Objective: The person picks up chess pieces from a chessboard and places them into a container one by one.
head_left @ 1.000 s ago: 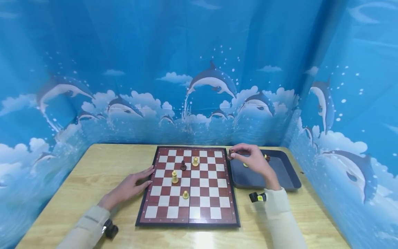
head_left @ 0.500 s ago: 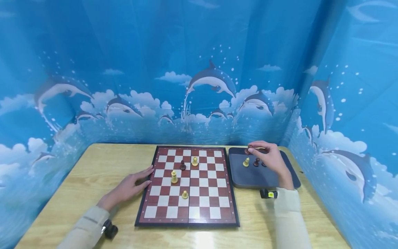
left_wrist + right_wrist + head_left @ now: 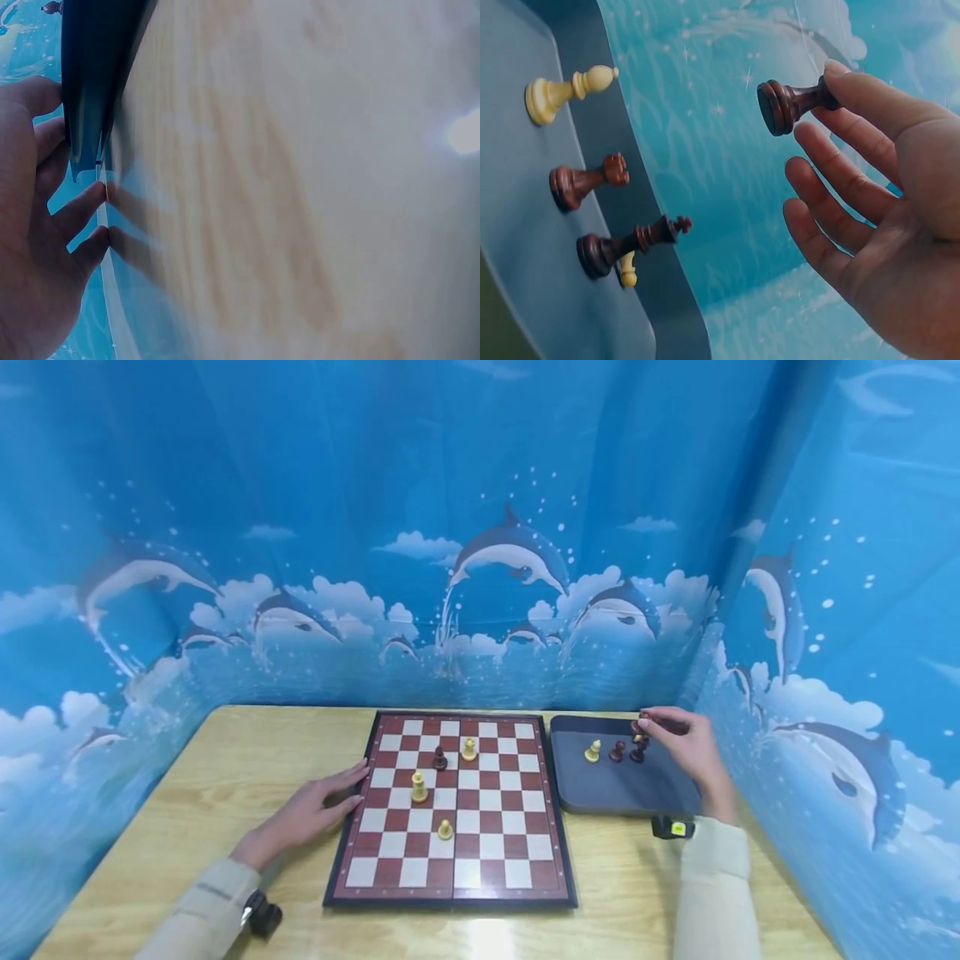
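My right hand (image 3: 690, 756) pinches a dark chess piece (image 3: 784, 105) between thumb and forefinger, above the far right part of the grey tray (image 3: 622, 792). Its top is covered by the fingertips. In the tray stand a cream bishop (image 3: 559, 94), a dark rook (image 3: 581, 184) and a dark king (image 3: 626, 244), with a small cream piece (image 3: 628, 270) partly behind the king. Against the left edge of the chessboard (image 3: 517, 827) my left hand (image 3: 300, 814) rests its fingertips, holding nothing.
On the board are a dark piece (image 3: 440, 760), a crowned cream piece (image 3: 469, 749), a tall cream piece (image 3: 418, 787) and a cream pawn (image 3: 445, 830). The tray adjoins the board's right side. A dolphin-print curtain (image 3: 480, 552) hangs behind the wooden table (image 3: 262, 735).
Carrying the dark chess piece, my right hand has travelled rightward from the board's far right corner across the tray. The left hand stays where it was.
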{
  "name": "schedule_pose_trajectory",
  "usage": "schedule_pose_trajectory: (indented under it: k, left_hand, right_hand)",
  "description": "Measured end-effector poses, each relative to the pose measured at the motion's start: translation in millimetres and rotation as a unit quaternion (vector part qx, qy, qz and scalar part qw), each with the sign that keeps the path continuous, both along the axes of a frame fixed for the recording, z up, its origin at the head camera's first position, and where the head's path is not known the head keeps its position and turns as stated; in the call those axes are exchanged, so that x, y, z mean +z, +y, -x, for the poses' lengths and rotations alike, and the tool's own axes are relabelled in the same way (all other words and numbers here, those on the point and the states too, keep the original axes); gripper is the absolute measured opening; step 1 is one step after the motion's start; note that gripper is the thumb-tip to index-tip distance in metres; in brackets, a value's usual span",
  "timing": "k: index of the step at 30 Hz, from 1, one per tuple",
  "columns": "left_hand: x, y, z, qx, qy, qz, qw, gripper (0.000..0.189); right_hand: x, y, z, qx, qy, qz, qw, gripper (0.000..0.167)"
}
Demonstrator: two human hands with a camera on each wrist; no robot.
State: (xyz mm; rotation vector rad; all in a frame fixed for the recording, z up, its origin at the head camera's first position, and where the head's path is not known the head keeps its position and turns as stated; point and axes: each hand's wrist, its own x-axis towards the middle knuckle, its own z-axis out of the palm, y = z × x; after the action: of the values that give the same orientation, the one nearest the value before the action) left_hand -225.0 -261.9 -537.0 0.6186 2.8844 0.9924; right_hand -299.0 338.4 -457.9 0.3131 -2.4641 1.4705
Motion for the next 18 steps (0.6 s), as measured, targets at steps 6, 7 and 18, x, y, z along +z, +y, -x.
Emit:
schedule_pose_trajectory:
  k: [6,7,18]
  left_hand:
    - [-1.0,0.4,-1.1,-0.003,-0.001,0.003,1.0,0.058]
    - [-0.9,0.5,-1.2,-0.004,0.0,0.003,1.0,0.058]
    - [0.3,-0.4,0.0,-0.012,0.016,0.0,0.9998,0.057]
  right_hand:
    - [-2.9,6.3,-3.4,-0.035,-0.018,-0.02,0.999,0.039]
    - [-3.4,7.6,-3.6,-0.042,-0.02,-0.026,0.9986,0.041]
    - [-9.3,20.6,-2.9,-0.101,-0.03,-0.075,0.9916,0.044]
